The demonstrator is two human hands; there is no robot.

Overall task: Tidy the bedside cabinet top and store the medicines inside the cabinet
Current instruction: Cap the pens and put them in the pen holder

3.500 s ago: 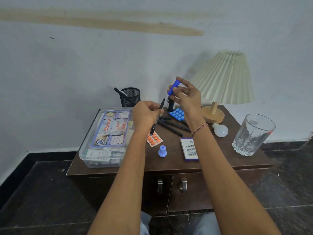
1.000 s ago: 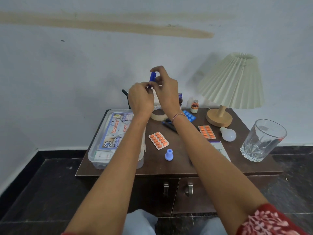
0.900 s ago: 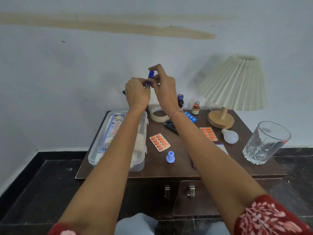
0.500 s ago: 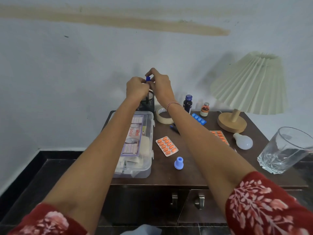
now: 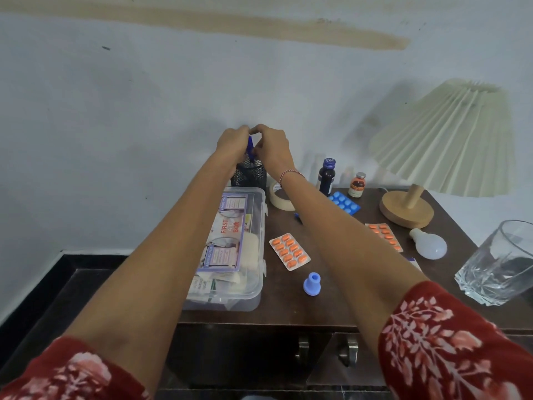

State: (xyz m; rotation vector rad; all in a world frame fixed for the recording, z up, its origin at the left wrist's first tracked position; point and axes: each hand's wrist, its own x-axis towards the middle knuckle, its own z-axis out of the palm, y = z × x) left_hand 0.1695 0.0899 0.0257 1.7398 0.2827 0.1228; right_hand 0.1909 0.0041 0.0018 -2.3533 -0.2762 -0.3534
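Lowered blue pen [image 5: 250,148] sits, seemingly pinched, between fingers [image 5: 261,141].

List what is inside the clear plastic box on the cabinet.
Seen through the clear box: a printed first-aid card, a white pad and paper packets. The left forearm covers its left side; lower layers are hidden.

left hand [image 5: 233,142] and right hand [image 5: 272,148] pinch a blue pen [image 5: 250,150]

both hands meet just behind the first aid box [image 5: 255,284], holding the pen upright with its lower end at the mouth of the mesh pen holder [image 5: 249,175]. just right of the box lie a tape roll [image 5: 281,202], an orange blister strip [image 5: 290,251] and a blue cap [image 5: 312,283]. farther right of it are a dark bottle [image 5: 326,177], a small bottle [image 5: 357,184], a blue blister strip [image 5: 344,202], a lamp [image 5: 444,140], a bulb [image 5: 429,246] and a glass [image 5: 499,267].
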